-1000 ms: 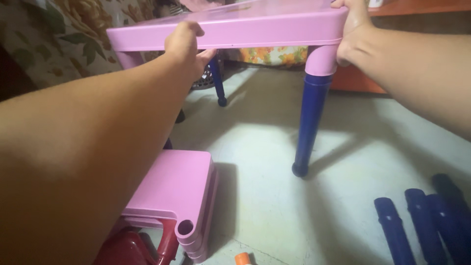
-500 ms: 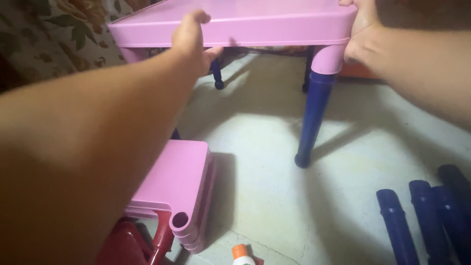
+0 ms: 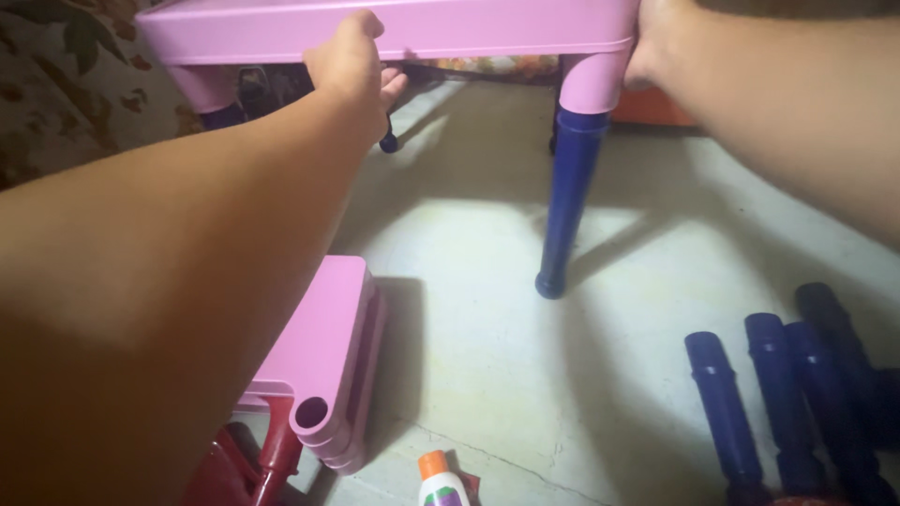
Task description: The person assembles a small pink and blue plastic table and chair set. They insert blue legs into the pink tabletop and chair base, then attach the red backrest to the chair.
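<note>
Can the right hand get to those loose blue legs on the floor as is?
Probably yes. The right hand is gripping the pink table at its corner; the loose blue legs lie on open floor below it, nothing between, but it must let go first.

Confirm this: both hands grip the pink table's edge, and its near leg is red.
Not quite. The head view shows the left hand and right hand gripping the pink table, but its near leg is dark blue, not red.
</note>
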